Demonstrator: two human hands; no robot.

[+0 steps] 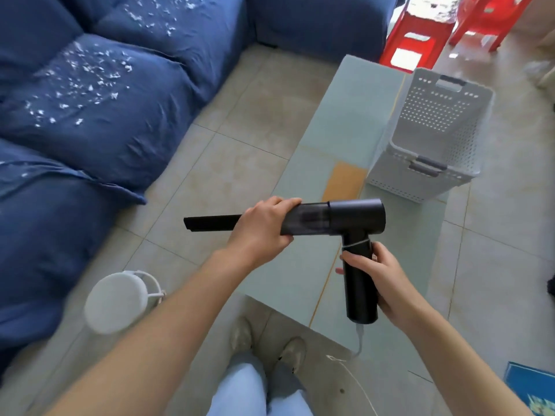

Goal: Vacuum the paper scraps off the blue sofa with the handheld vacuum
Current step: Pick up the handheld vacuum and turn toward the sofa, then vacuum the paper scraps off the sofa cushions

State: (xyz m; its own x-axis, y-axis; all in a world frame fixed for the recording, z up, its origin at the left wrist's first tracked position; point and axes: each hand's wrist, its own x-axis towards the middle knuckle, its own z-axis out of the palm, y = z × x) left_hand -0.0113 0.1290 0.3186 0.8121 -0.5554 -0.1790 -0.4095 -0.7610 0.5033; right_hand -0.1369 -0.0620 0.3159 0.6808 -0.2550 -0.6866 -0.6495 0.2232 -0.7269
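Sofa: the blue sofa [99,139] fills the left side of the frame, its cushions running from the top down to the lower left; nothing rests on it but litter, so the work surface lies open to the nozzle.
Table: a pale green low table [327,151] stands right of centre, probably the spot where the tool was kept to hand.
Basket: a white perforated basket [432,139] sits on the table's far right part, upright.
Stools: red plastic stools [420,34] stand at the upper right, well apart from the work.
Vacuum: the black handheld vacuum [354,217] is held in the air at lower centre, above the table's near edge, nozzle pointing left toward the sofa but well short of it, as if being readied rather than used.
Left hand: the left hand [261,226] is wrapped round the barrel where the nozzle joins, likely seating or steadying it.
Right hand: the right hand [381,274] is clamped round the handle, carrying the weight.
Cable: a white cable [359,343] hangs from the handle's base.
Scraps: white paper scraps [81,82] lie scattered over the upper-left cushions, all untouched.
Writing: none readable anywhere; no brand shows on the vacuum.
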